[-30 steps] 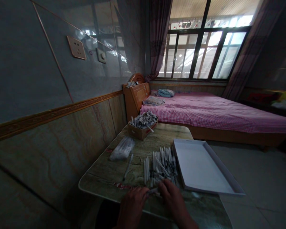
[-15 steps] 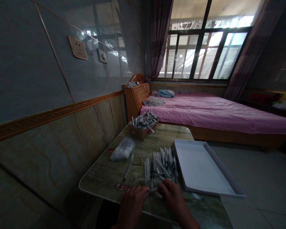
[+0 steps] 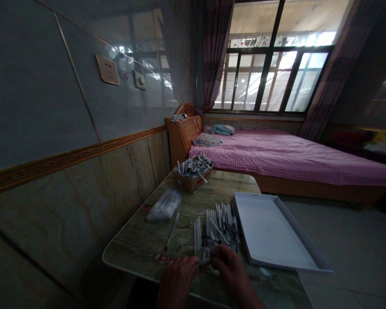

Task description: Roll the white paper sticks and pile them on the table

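Near the table's front edge, my left hand (image 3: 179,274) and my right hand (image 3: 229,265) grip a pen (image 3: 204,260) from opposite ends. Both sets of fingers are closed round it, so only its middle shows. Just beyond my right hand lies a pile of white pens (image 3: 223,221) with dark tips, some crossing the others. A small row of white pens (image 3: 197,234) lies to its left. Further left, one single pen (image 3: 172,231) rests on its own, close to a clear plastic bag (image 3: 165,206) whose contents I cannot make out.
A cardboard box (image 3: 188,183) heaped with pens stands at the table's back left. The shallow white tray (image 3: 276,231) on the right overhangs the table (image 3: 131,244). Behind is a bed (image 3: 276,154) with a pink checked sheet; a tiled wall (image 3: 125,184) runs along the left.
The view has tilted up slightly, so the table sits a little lower in the picture. My hands still hold the pen between them, with only a small shift of the fingers.
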`<state>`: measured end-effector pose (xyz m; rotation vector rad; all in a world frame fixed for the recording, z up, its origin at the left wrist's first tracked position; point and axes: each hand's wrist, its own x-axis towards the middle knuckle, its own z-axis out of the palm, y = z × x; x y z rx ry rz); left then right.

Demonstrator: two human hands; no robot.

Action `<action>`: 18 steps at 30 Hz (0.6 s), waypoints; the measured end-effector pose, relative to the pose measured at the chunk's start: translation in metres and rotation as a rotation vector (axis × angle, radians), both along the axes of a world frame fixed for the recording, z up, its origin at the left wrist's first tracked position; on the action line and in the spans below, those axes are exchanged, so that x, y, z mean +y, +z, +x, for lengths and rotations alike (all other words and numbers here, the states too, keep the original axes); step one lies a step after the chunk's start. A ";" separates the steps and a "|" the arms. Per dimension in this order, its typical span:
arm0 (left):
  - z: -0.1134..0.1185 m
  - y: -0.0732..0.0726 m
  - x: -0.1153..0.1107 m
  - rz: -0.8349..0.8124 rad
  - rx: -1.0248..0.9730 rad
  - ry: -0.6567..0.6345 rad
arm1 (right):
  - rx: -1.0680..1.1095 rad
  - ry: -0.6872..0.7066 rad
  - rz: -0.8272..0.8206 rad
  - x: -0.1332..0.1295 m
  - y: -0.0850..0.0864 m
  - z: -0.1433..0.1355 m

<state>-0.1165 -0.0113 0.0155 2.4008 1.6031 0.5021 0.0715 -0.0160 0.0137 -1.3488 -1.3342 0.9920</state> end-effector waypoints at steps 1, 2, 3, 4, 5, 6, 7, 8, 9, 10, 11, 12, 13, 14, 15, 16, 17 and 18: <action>-0.002 -0.003 0.001 0.017 -0.006 -0.008 | 0.017 -0.011 -0.011 0.001 -0.002 0.000; -0.003 -0.006 0.003 0.032 -0.012 -0.020 | 0.003 -0.027 -0.041 0.002 -0.003 -0.001; -0.004 -0.008 0.004 0.044 -0.017 -0.031 | -0.035 -0.045 -0.079 0.004 -0.005 -0.001; -0.005 -0.010 0.005 0.051 -0.020 -0.044 | -0.081 -0.063 -0.111 0.005 -0.007 -0.001; -0.006 -0.011 0.006 0.053 -0.023 -0.052 | -0.121 -0.073 -0.126 0.006 -0.008 -0.001; -0.006 -0.012 0.007 0.052 -0.023 -0.058 | -0.141 -0.075 -0.122 0.007 -0.009 -0.001; -0.006 -0.012 0.007 0.050 -0.021 -0.055 | -0.133 -0.064 -0.100 0.007 -0.008 -0.002; -0.006 -0.011 0.007 0.045 -0.016 -0.045 | -0.096 -0.046 -0.071 0.007 -0.007 -0.002; -0.005 -0.010 0.006 0.037 -0.008 -0.034 | -0.040 -0.024 -0.049 0.007 -0.006 -0.002; -0.004 -0.008 0.006 0.032 0.001 -0.017 | 0.013 0.000 -0.044 0.007 -0.004 -0.003; -0.003 -0.006 0.005 0.028 0.008 0.001 | 0.047 0.013 -0.056 0.008 -0.002 -0.003; -0.002 -0.004 0.004 0.026 0.012 0.016 | 0.051 0.016 -0.081 0.008 -0.001 -0.003; -0.002 -0.001 0.004 0.021 0.014 0.026 | 0.025 0.010 -0.114 0.009 0.000 -0.003; -0.001 0.001 0.003 0.014 0.012 0.028 | -0.022 0.002 -0.146 0.010 0.000 -0.003; -0.001 0.002 0.003 0.002 0.008 0.025 | -0.071 -0.006 -0.167 0.010 -0.001 -0.002; -0.002 0.004 0.003 -0.017 0.000 0.020 | -0.106 -0.010 -0.169 0.010 -0.001 -0.002; -0.002 0.006 0.003 -0.041 -0.014 0.013 | -0.125 -0.009 -0.152 0.010 -0.001 -0.001; -0.003 0.008 0.002 -0.068 -0.039 0.005 | -0.130 -0.002 -0.122 0.010 -0.001 0.000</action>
